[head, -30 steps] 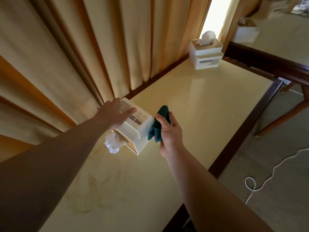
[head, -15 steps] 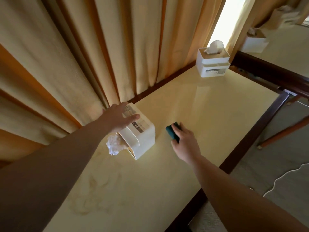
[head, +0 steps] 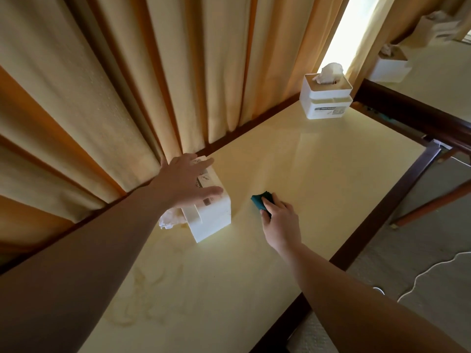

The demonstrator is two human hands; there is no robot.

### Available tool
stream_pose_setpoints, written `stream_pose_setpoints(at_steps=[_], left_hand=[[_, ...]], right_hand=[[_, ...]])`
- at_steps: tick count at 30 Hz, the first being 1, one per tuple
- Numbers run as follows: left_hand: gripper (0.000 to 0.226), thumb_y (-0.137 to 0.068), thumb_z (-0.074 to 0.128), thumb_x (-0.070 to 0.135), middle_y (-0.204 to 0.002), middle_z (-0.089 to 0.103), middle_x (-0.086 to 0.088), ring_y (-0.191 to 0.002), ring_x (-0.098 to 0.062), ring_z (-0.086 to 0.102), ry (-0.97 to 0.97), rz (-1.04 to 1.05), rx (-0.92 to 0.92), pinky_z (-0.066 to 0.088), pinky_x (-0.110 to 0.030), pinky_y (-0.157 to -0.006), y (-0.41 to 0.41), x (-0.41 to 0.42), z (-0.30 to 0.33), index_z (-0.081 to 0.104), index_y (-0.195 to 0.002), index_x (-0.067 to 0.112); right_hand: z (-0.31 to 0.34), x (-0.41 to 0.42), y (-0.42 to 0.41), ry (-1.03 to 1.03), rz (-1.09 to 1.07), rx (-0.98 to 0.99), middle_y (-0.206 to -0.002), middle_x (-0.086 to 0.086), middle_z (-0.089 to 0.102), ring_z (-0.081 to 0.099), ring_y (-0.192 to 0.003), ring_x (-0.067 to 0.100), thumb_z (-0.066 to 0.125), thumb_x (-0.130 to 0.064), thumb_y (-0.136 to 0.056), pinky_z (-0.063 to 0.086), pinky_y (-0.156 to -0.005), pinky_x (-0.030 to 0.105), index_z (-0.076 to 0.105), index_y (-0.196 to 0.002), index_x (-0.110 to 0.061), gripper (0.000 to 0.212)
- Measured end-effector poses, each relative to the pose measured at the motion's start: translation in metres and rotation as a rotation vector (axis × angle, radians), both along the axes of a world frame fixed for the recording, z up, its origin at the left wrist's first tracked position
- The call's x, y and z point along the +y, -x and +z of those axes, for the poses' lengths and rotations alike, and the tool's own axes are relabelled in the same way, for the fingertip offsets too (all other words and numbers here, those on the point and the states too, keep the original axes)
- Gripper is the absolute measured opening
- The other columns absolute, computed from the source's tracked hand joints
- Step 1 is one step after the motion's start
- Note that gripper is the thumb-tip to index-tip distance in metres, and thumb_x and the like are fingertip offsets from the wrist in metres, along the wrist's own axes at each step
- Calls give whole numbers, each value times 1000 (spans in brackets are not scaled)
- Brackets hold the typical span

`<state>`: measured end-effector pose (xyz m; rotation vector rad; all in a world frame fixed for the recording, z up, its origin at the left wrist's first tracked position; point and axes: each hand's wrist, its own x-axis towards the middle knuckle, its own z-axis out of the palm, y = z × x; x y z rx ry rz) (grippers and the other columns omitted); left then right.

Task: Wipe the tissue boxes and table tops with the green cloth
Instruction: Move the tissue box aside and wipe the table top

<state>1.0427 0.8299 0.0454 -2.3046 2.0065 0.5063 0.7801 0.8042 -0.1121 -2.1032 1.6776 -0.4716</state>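
A white tissue box (head: 214, 221) lies tipped on its side on the pale yellow table top (head: 318, 179), near the curtain, with tissue (head: 170, 219) bulging out toward me. My left hand (head: 186, 182) rests on top of it, fingers spread. To its right, apart from the box, my right hand (head: 280, 222) holds the dark green cloth (head: 258, 200) down on the table top. A second white tissue box (head: 325, 104) stands upright at the table's far end.
Orange-beige curtains (head: 127, 85) hang along the table's left edge. A brownish stain (head: 142, 301) marks the near table top. A neighbouring table (head: 433, 80) beyond a dark wooden rail carries more white tissue boxes (head: 388, 66). A white cable (head: 428, 271) lies on the floor at right.
My right hand has taken the cloth off the box's side, lowered it onto the table top and slid it rightward. My left hand's fingers have spread out flatter on the box.
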Motion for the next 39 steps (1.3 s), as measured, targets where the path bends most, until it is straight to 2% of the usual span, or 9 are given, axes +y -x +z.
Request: stream_pose_setpoints(at_steps=[5,10,15,23,26,28,31,35,39], left_hand=[[106,-75,61,86,-163,20,-2,-153,-31,11,-70,105,64,21,-49,-122,5,0,9,16,-161,44],[107,-75,55,89,-155,33,-10,-145,-37,27,-61,101,-30,33,-47,-115,12,-1,11,21,-161,36],[106,-78,51,90,-152,41,-6,-144,-34,29,-60,63,-52,30,-43,-115,18,3,20,23,-162,31],[95,-89,50,77,-153,42,-9,-145,-30,27,-68,19,-98,25,-38,-115,27,8,33,21,-163,23],[96,-88,49,79,-150,43,-14,-143,-32,31,-72,17,-123,29,-40,-114,27,6,33,23,-162,24],[102,-81,50,86,-143,45,-16,-138,-35,38,-79,43,-114,36,-41,-111,22,4,27,26,-161,28],[117,-67,48,99,-142,44,-16,-135,-37,42,-86,77,-94,41,-43,-110,15,-1,19,25,-161,34],[104,-76,59,83,-158,33,-13,-149,-32,25,-93,107,4,32,-44,-117,14,-4,14,23,-162,37],[97,-79,62,79,-169,9,-8,-156,-31,0,3,187,47,12,-53,-124,20,1,10,15,-159,51]], right_hand=[[20,21,-25,-178,-191,-520,-123,-8,70,63,-98,16,51,-22,-105,44,-77,23,62,-142,-28,39],[45,57,-77,-566,-479,-1009,-91,-8,71,61,-78,12,51,-24,-106,47,-71,26,71,-125,-32,29],[72,64,-101,-684,-692,-1355,-93,-13,70,61,-82,11,51,-23,-109,49,-72,23,63,-142,-29,36],[107,62,-96,-609,-658,-1515,-96,-5,75,68,-78,10,52,-20,-109,54,-64,20,72,-128,-21,28],[118,57,-84,-622,-606,-1546,-97,1,75,69,-81,15,52,-18,-108,57,-69,25,75,-106,-21,23],[121,51,-71,-621,-576,-1527,-102,5,77,72,-92,23,54,-18,-107,59,-81,34,75,-108,-18,21],[119,38,-44,-582,-553,-1451,-111,8,77,73,-104,27,58,-20,-106,57,-95,42,75,-114,-17,19],[102,21,-6,-455,-497,-1178,-96,1,70,65,-88,19,58,-24,-104,50,-82,37,76,-92,-21,23],[85,17,8,-325,-442,-893,-68,-1,48,44,-66,19,51,-18,-104,35,-64,32,57,-73,-13,32]])
